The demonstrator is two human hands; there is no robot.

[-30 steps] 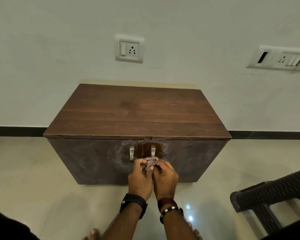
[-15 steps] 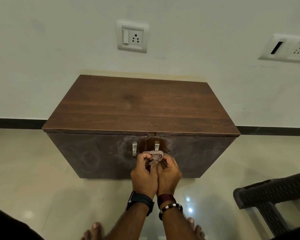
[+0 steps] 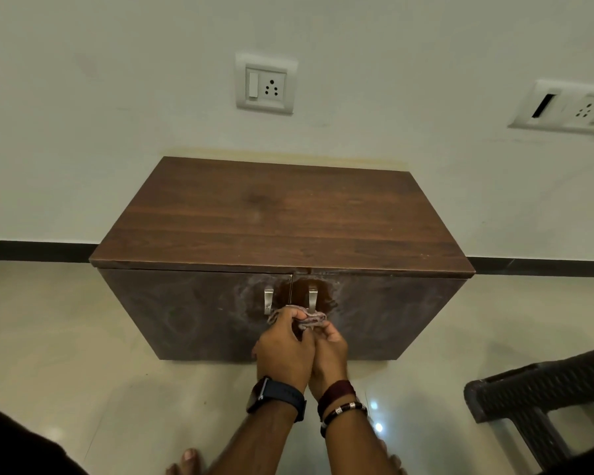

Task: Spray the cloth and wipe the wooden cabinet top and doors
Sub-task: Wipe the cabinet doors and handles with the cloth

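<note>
A low wooden cabinet stands against the wall, its brown top [image 3: 282, 221] bare. Its two dark doors [image 3: 192, 313] carry dusty smears and a wet patch around two metal handles [image 3: 312, 298]. A small crumpled brownish cloth [image 3: 309, 318] is bunched just below the handles, in front of the doors' middle seam. My left hand [image 3: 283, 351], with a dark watch, and my right hand [image 3: 330, 354], with bracelets, are pressed together and both grip the cloth. No spray bottle is in view.
A dark woven chair [image 3: 542, 395] stands on the tiled floor at the right. Two socket plates [image 3: 266, 84] are on the wall above the cabinet. My bare toes [image 3: 186, 462] show at the bottom edge.
Both hands have shifted slightly with the cloth, which now spreads a little wider toward the right under the handles. The camera has tilted and moved a bit.
</note>
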